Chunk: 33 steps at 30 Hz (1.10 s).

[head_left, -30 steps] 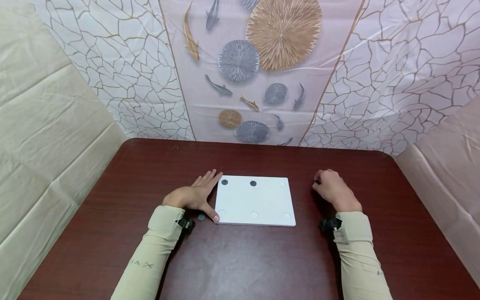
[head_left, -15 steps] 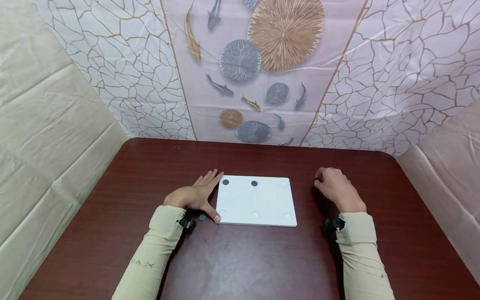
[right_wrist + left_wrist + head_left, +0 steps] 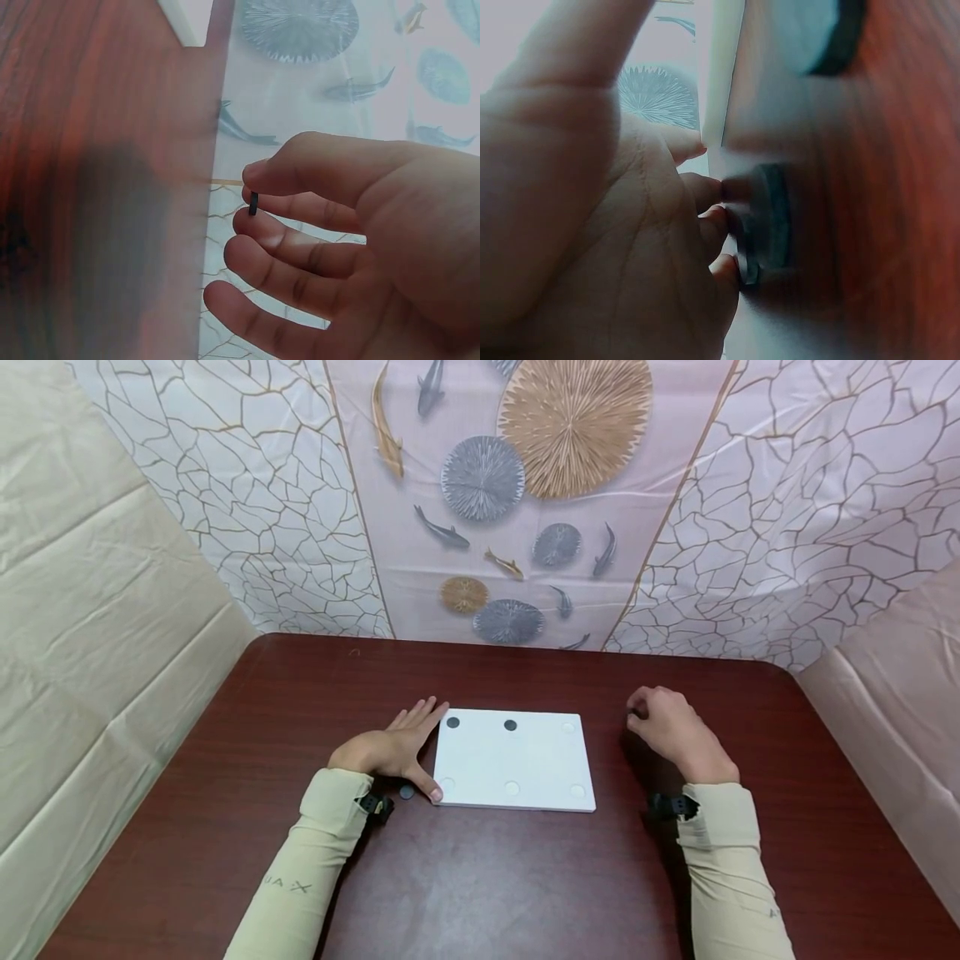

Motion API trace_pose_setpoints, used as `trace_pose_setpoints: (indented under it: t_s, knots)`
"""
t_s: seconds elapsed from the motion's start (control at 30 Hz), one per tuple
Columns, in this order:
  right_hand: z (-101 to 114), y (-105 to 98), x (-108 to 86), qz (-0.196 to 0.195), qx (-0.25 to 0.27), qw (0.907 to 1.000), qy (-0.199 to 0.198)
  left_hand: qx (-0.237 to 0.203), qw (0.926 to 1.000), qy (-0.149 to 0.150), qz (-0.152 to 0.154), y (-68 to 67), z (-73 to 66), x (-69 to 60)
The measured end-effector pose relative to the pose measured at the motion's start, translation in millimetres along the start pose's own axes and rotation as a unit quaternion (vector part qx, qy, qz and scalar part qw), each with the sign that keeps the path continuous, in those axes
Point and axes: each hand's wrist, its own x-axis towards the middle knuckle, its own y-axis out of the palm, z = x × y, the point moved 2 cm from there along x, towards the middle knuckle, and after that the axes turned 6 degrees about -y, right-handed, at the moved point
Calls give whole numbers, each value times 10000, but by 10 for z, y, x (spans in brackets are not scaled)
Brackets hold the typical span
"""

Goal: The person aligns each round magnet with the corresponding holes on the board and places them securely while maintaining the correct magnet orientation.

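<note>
A white rectangular board (image 3: 513, 760) with round recesses near its edges lies on the table. Dark discs fill two recesses along its far side, a left disc (image 3: 453, 722) and a middle disc (image 3: 511, 725). My left hand (image 3: 390, 750) is spread along the board's left edge, thumb and forefinger touching its corners. Beside that hand's thumb lies a loose dark disc (image 3: 407, 792). More dark discs (image 3: 774, 217) rest on the table under the palm in the left wrist view. Right of the board, my right hand (image 3: 675, 735) pinches a small black disc (image 3: 253, 203) between thumb and fingertips, above the table.
The dark red-brown table (image 3: 510, 877) ends at the back against a patterned curtain (image 3: 480, 560). Beige cloth (image 3: 97, 652) hangs at both sides. Three recesses line the board's near side, and one recess (image 3: 569, 727) is at its far right corner.
My right hand has shifted slightly up and away with the disc in its pinch. The left hand keeps its place on the board. The head view has drifted a little.
</note>
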Motion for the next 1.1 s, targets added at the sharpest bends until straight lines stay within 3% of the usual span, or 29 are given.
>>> trace_pose_setpoints:
  t_s: [0.37, 0.77, 1.1]
  knots:
    - [127, -75, -1, -267, 99, 9992, -283, 5, 10000, -29, 3, -26, -34, -37]
    - [246, -60, 48, -287, 481, 9968, -568, 61, 10000, 5, -40, 43, 90, 65]
    - [286, -9, 57, -100, 635, 9970, -420, 67, 10000, 9, -30, 49, 95, 95]
